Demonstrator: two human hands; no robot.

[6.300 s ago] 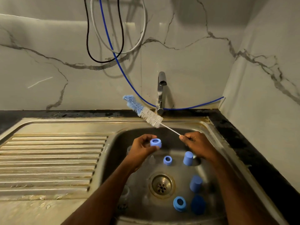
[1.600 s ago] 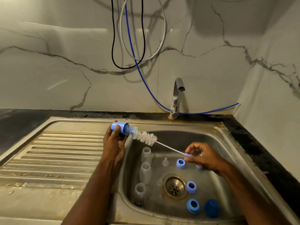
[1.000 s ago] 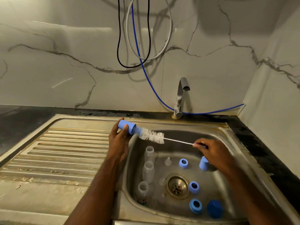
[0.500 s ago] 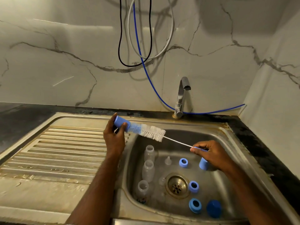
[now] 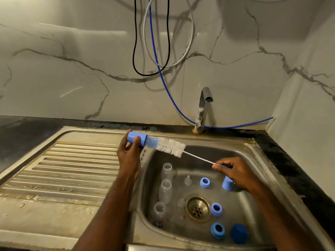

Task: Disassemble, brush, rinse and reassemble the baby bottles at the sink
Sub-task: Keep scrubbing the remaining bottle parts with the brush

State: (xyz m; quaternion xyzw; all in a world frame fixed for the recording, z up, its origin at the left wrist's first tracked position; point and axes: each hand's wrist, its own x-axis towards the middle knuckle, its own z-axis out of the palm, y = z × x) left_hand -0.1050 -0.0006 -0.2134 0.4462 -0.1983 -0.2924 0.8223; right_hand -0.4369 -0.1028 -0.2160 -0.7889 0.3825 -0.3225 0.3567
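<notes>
Holding cap pinched in left hand, up-left of basin; brush tip inside, axis collinear; right hand pinching wire handle, down-right of cap.

I can read no text, brand, number or sign anywhere in front of me: the pieces in my hands and in the sink carry no lettering I can make out.

A dull, stained stainless-steel sink holds translucent plastic bottles and matt blue plastic rings, beneath a glossy, veined marble-look wall.
</notes>
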